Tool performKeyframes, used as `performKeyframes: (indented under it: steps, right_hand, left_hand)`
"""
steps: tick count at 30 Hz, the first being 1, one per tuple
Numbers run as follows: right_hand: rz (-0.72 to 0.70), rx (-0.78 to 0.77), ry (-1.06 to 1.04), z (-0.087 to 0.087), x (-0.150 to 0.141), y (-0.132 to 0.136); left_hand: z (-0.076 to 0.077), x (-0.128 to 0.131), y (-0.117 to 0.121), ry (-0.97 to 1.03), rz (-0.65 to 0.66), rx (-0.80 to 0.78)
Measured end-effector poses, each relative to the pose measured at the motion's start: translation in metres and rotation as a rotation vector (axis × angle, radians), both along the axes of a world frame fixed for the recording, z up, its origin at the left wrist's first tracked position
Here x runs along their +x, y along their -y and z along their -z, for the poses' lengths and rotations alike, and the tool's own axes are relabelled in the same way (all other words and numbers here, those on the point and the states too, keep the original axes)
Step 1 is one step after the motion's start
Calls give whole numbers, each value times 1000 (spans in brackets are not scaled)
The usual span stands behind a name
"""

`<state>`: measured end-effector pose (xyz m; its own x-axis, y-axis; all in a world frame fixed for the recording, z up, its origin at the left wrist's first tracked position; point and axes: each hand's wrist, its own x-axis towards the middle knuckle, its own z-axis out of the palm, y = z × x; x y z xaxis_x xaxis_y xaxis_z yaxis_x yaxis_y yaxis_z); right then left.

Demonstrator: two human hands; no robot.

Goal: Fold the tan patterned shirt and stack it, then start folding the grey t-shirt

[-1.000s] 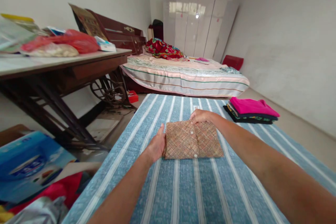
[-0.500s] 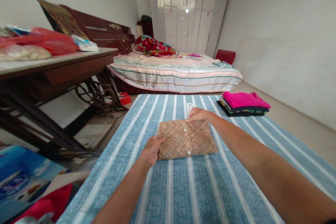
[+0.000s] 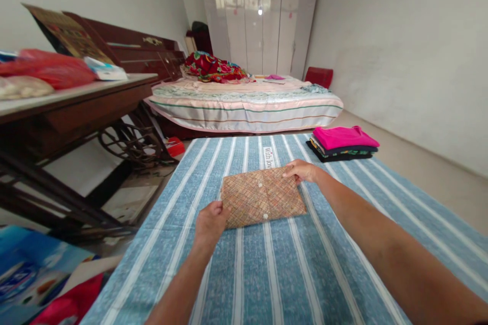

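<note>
A brown checked shirt [image 3: 263,197], folded into a flat rectangle with two white buttons showing, is in front of me over the blue striped cloth [image 3: 251,274]. My left hand [image 3: 211,221] grips its left edge, thumb on top and fingers underneath. At the far right corner, my right hand [image 3: 301,170] pinches the fabric between thumb and fingers. The shirt's left side looks slightly raised; whether all of it is off the cloth I cannot tell. Beyond my right hand lies a stack of folded clothes [image 3: 343,143] with a bright pink piece on top.
A bed [image 3: 244,109] with a red floral blanket [image 3: 215,67] stands beyond the striped surface. On the left is a sewing machine table [image 3: 76,104] carrying a red plastic bag [image 3: 49,68]. A blue box [image 3: 34,264] sits low at the left, beside red cloth [image 3: 72,302].
My left hand has gone from resting beside the shirt to gripping its left edge. My right hand has slid along the far edge to the right corner. The view has turned right.
</note>
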<state>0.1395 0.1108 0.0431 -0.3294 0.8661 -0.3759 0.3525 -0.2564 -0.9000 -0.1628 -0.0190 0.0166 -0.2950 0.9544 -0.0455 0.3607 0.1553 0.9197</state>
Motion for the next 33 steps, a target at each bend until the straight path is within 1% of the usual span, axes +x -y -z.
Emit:
performKeyframes:
  steps: [3, 5, 7, 10, 12, 14, 18, 20, 22, 25, 28, 33]
  right_hand:
    - [167, 54, -40, 12, -5, -1]
    - [264, 72, -42, 18, -10, -2]
    - [329, 59, -24, 25, -15, -1]
    - [374, 29, 1, 33, -17, 5]
    - [374, 19, 1, 35, -14, 10]
    - [344, 5, -7, 33, -7, 17]
    - [188, -40, -44, 27, 9, 34]
    - [117, -53, -67, 27, 14, 42]
    - [82, -53, -82, 29, 17, 47]
    - [87, -40, -97, 34, 17, 52]
    - [118, -34, -106, 36, 14, 57]
    - [139, -72, -128, 37, 16, 69]
  left_hand:
    - [0, -1, -2, -131, -4, 41]
    - [-1, 0, -3, -231, -24, 38]
    - [-3, 2, -4, -304, -49, 13]
    - [-6, 3, -4, -343, -48, -9]
    - [-7, 4, -2, -376, -51, -2]
    - [-9, 2, 0, -391, -74, 9]
    - [-11, -1, 11, -336, -121, 18]
    - [-12, -1, 19, -349, -135, 25]
    - [-13, 0, 27, -382, -142, 30]
    - [-12, 2, 39, -395, -149, 32]
    - [-7, 2, 47, -389, -154, 28]
    - [0, 0, 51, -366, -147, 2]
